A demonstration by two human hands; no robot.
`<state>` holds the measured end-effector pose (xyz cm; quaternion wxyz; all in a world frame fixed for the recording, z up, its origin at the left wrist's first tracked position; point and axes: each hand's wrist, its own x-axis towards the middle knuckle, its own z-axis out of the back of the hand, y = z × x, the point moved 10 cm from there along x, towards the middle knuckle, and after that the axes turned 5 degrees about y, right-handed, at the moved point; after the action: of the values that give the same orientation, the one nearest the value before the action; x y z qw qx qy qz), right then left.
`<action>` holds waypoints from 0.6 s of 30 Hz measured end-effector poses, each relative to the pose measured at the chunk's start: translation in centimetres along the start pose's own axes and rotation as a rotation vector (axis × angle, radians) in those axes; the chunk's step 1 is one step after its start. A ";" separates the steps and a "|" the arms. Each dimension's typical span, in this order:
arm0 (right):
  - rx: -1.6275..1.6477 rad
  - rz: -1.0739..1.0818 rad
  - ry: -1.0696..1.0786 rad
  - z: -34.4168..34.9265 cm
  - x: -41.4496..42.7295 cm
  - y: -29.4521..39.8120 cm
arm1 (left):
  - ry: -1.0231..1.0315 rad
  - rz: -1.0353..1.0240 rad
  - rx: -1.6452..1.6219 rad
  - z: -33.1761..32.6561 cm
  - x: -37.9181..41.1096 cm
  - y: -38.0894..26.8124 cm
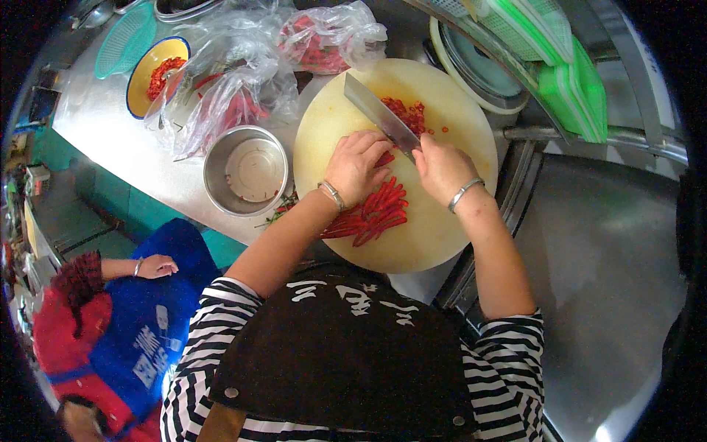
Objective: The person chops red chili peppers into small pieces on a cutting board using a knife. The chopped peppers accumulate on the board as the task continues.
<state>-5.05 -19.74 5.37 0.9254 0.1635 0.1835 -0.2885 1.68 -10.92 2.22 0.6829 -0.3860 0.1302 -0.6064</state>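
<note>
My right hand (446, 168) grips the handle of a cleaver (381, 113), its broad blade slanting up and left across a round cutting board (442, 221). Close to the blade's left side, my left hand (359, 166) presses with bent fingers on red chili peppers (385, 159), which it partly hides. Chopped red chili (406, 115) lies beyond the blade. A heap of whole red chilies (381, 212) rests on the board nearer my body, partly under my left forearm. Left of the board stands a round metal pot (254, 168) with a few scraps inside.
Clear plastic bags of red chilies (237, 105) (320, 47) lie behind the pot. A yellow bowl (138, 83) holds chopped chili beside a green basket (127, 41). Chili stems (279, 212) lie by the pot. Green baskets (574, 94) overhang the right. A person in a blue apron (149, 326) is at left.
</note>
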 end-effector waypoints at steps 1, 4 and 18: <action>-0.001 0.006 -0.005 0.1 0.1 0.0 | 0.014 0.001 0.016 -0.2 0.1 0.0; -0.009 0.021 -0.012 0.1 0.1 -0.1 | 0.024 -0.027 0.039 -0.4 0.2 0.0; 0.003 -0.055 0.016 -0.8 -1.2 -0.1 | -0.081 -0.003 0.044 0.5 -0.5 0.1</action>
<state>-6.25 -18.95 5.19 0.9154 0.1619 0.1950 -0.3129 1.97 -10.25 2.27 0.6949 -0.3954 0.0885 -0.5941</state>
